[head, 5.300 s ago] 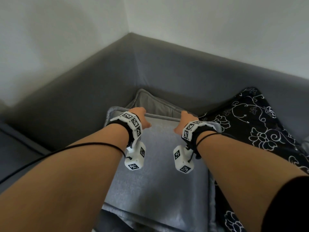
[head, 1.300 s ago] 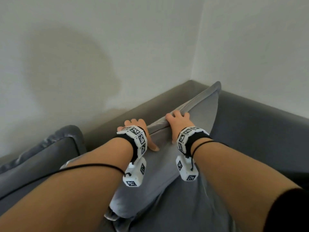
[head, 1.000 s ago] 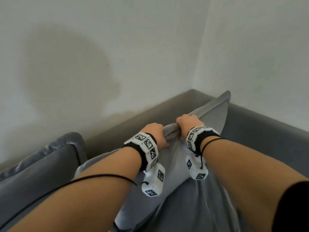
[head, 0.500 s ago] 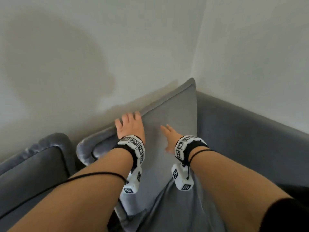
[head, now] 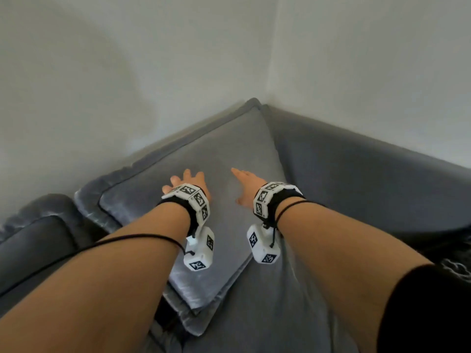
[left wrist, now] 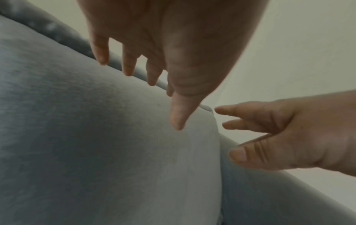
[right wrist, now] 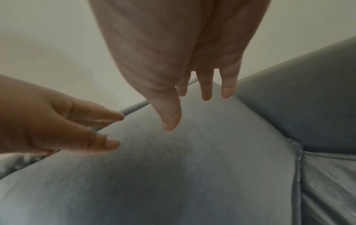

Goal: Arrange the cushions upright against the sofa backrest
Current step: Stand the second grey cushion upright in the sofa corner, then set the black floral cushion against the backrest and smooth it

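Note:
A light grey cushion (head: 216, 154) stands tilted back against the sofa backrest (head: 369, 179) in the wall corner, with its lower edge on the seat (head: 275, 314). My left hand (head: 187, 180) and right hand (head: 242, 183) are side by side in front of its face, fingers straight and spread, holding nothing. In the left wrist view the left hand (left wrist: 146, 91) hovers close over the cushion (left wrist: 86, 144), with the right hand (left wrist: 269, 137) beside it. The right wrist view shows the right hand (right wrist: 194, 105) over the cushion (right wrist: 173, 175). I cannot tell whether the fingertips touch the fabric.
A darker grey cushion (head: 33, 240) leans against the backrest at the left. A black patterned cushion (head: 458, 270) peeks in at the right edge. White walls meet right behind the sofa corner.
A second ago both hands gripped the cushion's top edge. They have let go and slid down its face with fingers straight, while the cushion settled back against the backrest.

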Demonstrator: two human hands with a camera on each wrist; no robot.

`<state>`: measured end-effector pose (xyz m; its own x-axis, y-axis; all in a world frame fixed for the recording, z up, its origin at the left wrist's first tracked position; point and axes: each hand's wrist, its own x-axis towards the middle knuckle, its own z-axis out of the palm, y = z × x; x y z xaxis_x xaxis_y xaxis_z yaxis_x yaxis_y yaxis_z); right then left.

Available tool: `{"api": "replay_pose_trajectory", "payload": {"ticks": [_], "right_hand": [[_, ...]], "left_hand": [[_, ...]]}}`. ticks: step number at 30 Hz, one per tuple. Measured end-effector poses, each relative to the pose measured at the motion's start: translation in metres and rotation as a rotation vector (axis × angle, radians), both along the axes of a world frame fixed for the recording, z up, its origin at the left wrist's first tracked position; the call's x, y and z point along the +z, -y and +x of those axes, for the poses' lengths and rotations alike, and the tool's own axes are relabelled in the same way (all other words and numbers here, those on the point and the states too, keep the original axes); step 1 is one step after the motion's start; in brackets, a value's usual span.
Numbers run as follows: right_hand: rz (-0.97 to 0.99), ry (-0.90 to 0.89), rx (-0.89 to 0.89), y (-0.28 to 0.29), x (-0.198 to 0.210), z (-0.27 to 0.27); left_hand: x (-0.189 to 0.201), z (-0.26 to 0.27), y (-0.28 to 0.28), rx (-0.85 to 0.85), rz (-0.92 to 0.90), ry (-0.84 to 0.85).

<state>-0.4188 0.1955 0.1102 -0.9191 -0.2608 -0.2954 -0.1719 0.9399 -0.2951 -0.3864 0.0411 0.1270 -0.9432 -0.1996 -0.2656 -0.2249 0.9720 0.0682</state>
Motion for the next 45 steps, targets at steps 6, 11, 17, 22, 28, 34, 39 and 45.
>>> {"api": "replay_pose_trajectory", "payload": {"ticks": [6, 11, 17, 22, 28, 34, 39, 45], "right_hand": [[0.029, -0.029, -0.222, -0.078, 0.004, 0.027], [-0.016, -0.083, -0.441, -0.160, 0.008, 0.065], [-0.069, -0.094, -0.741, -0.285, 0.003, 0.143], [-0.073, -0.081, -0.945, -0.393, -0.014, 0.231], [-0.066, -0.015, -1.163, -0.523, -0.051, 0.346], [-0.093, 0.041, -1.302, -0.634, -0.104, 0.434], [-0.155, 0.118, -1.428, -0.715, -0.157, 0.500], [-0.224, 0.145, -1.626, -0.775, -0.210, 0.532]], "left_hand": [[0.007, -0.010, -0.070, -0.161, 0.028, -0.004], [0.014, -0.004, -0.157, -0.357, 0.134, -0.035], [0.016, 0.040, -0.299, -0.585, 0.286, -0.053], [0.002, 0.107, -0.426, -0.761, 0.321, 0.004], [-0.034, 0.201, -0.572, -0.965, 0.320, 0.092], [-0.082, 0.270, -0.697, -1.034, 0.280, 0.144], [-0.130, 0.321, -0.788, -1.080, 0.175, 0.212], [-0.184, 0.334, -0.849, -1.123, -0.009, 0.188]]}}
